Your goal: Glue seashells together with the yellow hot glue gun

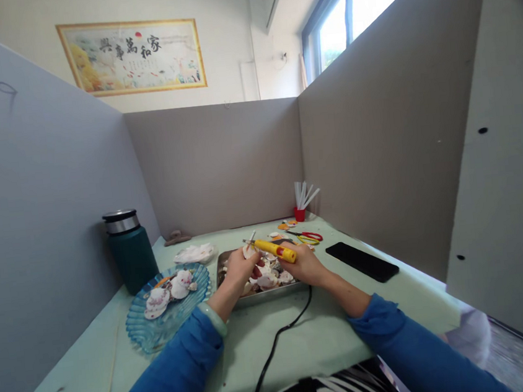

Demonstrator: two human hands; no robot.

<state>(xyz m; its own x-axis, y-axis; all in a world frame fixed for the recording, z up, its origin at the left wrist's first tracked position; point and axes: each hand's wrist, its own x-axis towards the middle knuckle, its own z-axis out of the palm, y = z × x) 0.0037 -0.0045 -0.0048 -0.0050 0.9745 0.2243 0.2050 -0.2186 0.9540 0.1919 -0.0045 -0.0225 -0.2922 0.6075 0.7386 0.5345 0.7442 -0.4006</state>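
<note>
My right hand [303, 265] is closed around a yellow corded tool [274, 250], pen-shaped like a soldering iron, its metal tip pointing left. The tip is close to a short white stick [252, 235] above my left hand [240, 268]. My left fingers are closed on a pale shell [248, 250], partly hidden by the fingers; whether they also grip the white stick is hard to tell. Under both hands is a metal tray [248, 299] heaped with shells [268, 279]. A black cord [280, 332] runs from near my right hand toward my lap.
To the left, a blue glass plate [140, 330] bears shell figures [180, 285], beside a green bottle [131, 253]. A crumpled white cloth [195, 253] lies behind. On the right are scissors [310, 237], a black phone [362, 261] and a red cup [299, 215] of white sticks. Grey partitions [220, 163] surround the table.
</note>
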